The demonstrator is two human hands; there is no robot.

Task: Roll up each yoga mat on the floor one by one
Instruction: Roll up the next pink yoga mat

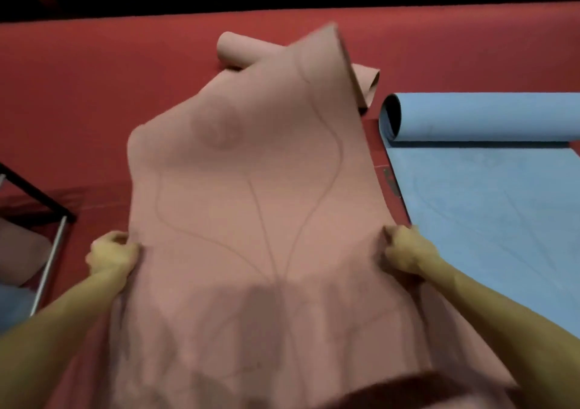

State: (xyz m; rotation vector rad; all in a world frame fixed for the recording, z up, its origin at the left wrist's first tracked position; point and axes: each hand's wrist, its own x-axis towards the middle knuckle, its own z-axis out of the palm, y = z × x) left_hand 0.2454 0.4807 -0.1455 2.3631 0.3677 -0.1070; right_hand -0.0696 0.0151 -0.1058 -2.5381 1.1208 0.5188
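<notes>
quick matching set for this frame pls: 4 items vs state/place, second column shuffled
Items:
1. pink mat
2. blue mat
3. left hand
4. right hand

States/places:
A. partly rolled at its far end, flat nearer the camera
B. grips the pink mat's edge on the blue mat's side
C. lifted and held by both side edges, far end curled
D. grips the pink mat's edge on the side of the metal frame

Pairs: 1-C, 2-A, 3-D, 4-B
</notes>
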